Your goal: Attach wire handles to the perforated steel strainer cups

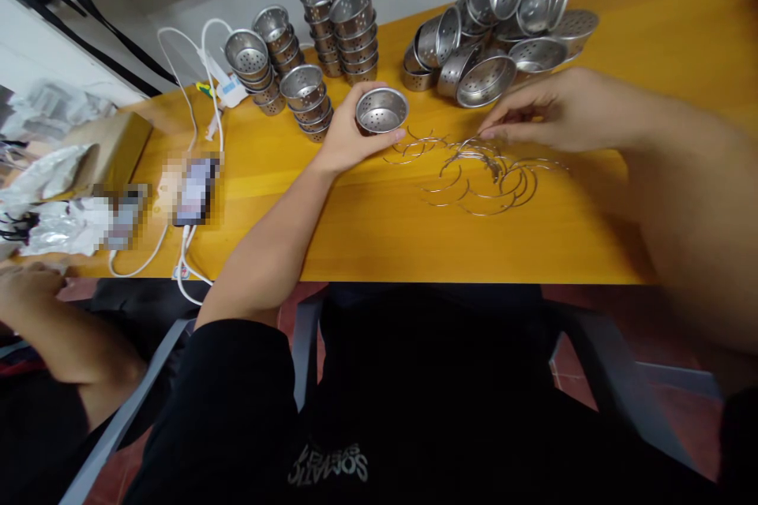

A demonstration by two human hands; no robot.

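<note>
My left hand [349, 132] is wrapped round a perforated metal cup [382, 112], its open top facing up. Over the pile of thin curved wires [497, 173], the fingers of my right hand [527, 114] are pinched together at a wire's upper end. More curved wires [420, 146] lie just right of the held cup. Several stacks of perforated cups [354, 31] stand behind my left hand. A loose heap of similar cups [485, 79] lies behind my right hand, some of them tilted.
On the left of the yellow table [379, 237] are a phone [195, 191] with white cables, a second device [125, 217], plastic bags [68, 225] and a cardboard box [118, 146]. Another person's arm [65, 331] rests at the far left. A wall edges the table's back.
</note>
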